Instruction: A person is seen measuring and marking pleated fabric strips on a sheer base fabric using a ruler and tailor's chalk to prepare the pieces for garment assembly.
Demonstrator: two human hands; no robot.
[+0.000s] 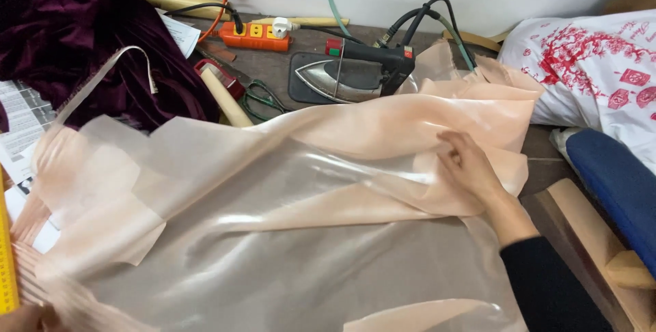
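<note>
- Resting on a sheer peach fabric (307,202), the right hand (471,168) lies palm down near the cloth's right edge, fingers (451,151) loosely spread and slightly curled into a fold; whether it pinches the cloth or only presses on it, I cannot tell
- The left hand (24,317) shows only as a sliver at the bottom left corner, touching the gathered, pleated edge of the fabric; how far its fingers are parted cannot be told
- The fabric covers most of the table (273,69), glossy and half see-through, doubled over itself in long folds that run from the lower left up to the upper right
- An iron (355,71) lies on its side on a dark mat just beyond the fabric's far edge, its soleplate facing the camera
- An orange power strip (256,35) sits near the wall, left of the iron, with plugs in it
- Dark red velvet (82,38) is heaped at the upper left, a pale strip draped over it
- Green-handled scissors (263,100) lie between the velvet and the iron
- A white cloth with red print (594,65) lies at the upper right, a blue pad (615,182) below it
- A yellow ruler (5,257) runs along the left edge
</note>
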